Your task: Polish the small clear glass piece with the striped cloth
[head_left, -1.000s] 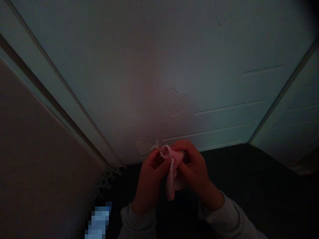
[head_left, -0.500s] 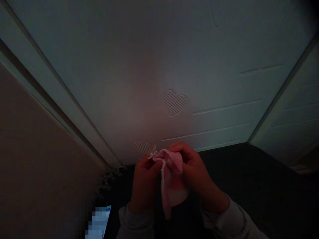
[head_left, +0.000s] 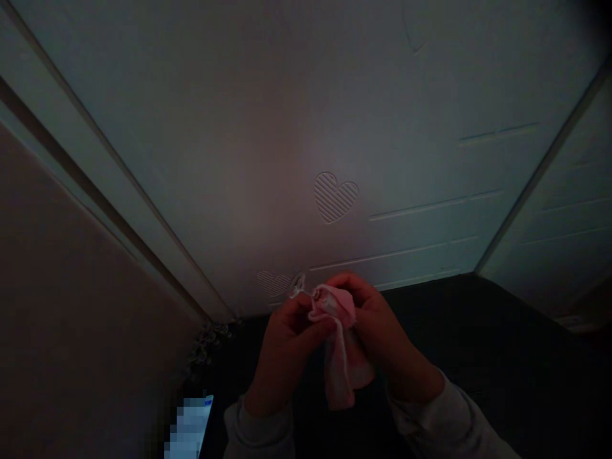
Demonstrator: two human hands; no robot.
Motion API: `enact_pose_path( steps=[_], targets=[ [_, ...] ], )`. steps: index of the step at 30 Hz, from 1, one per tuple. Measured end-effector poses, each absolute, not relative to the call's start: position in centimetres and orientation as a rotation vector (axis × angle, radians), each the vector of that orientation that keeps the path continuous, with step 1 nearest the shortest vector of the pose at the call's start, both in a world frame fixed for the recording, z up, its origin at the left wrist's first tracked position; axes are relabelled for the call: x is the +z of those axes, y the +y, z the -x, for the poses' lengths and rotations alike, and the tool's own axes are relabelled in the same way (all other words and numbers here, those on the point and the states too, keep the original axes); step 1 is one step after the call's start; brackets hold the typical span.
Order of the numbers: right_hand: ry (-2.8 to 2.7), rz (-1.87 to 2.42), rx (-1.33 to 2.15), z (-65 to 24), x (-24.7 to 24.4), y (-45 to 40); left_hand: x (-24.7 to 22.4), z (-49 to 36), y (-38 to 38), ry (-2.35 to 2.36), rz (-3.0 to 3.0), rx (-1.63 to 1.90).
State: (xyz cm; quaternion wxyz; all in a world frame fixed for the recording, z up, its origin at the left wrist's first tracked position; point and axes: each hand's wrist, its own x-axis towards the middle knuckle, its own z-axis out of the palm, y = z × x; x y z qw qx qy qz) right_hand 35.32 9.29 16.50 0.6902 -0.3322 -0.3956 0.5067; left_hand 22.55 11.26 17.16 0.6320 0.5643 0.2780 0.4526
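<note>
Between my two hands is a small pink and white cloth piece that looks like a sock [head_left: 340,376], its soft folded edge uppermost and its lower parts hanging down. My left hand [head_left: 282,350] pinches the left side of that edge with thumb and fingers. A clear plastic hook-like piece [head_left: 297,285] sticks up above the left fingers, close against the cloth; its lower end is hidden. On the other side my right hand [head_left: 382,338] is closed on the cloth, with fingers curled behind it. The light is dim, so fine detail is lost.
Several clear plastic pieces [head_left: 205,341] lie heaped on the dark surface [head_left: 454,357], by the left wall [head_left: 71,306]. A lit phone-like screen [head_left: 189,427] is at the lower left. Behind my hands stands a white panel with grooved hearts [head_left: 335,197].
My left hand has moved right and its thumb now lies further across the cloth. The clear piece has turned and shifted slightly right and up. The hanging cloth has swung right.
</note>
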Motion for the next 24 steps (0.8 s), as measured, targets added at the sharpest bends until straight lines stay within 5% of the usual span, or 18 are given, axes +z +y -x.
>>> enact_pose_path(
  steps=[7, 14, 24],
  targets=[
    [-0.888, 0.791, 1.062, -35.3, 16.4, 9.6, 17.5, -21.3, 12.3, 0.706, -1.502, 0.823],
    [-1.048, 0.884, 0.943, -36.4, 15.5, 10.3, 16.6, -18.8, 13.9, 0.950, -1.476, 1.208],
    [-1.353, 0.978, 0.941, -35.3, 15.2, 10.1, 17.3, -20.4, 13.0, 1.234, -1.725, 1.153]
  ],
)
